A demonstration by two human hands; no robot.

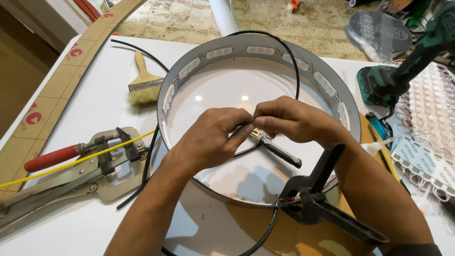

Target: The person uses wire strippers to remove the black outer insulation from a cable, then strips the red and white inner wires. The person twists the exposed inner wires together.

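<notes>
Got my left hand and right hand both pinched on a thin wire end over the round sign tray, pliers underneath, and honestly one hard tug could snap it or yank the LED strip loose.

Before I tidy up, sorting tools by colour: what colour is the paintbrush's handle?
Pale bare wood, head view: paintbrush.

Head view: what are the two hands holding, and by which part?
Both the left hand and right hand pinch a thin wire between fingertips, above the round tray. Exact part cannot be told.
</notes>
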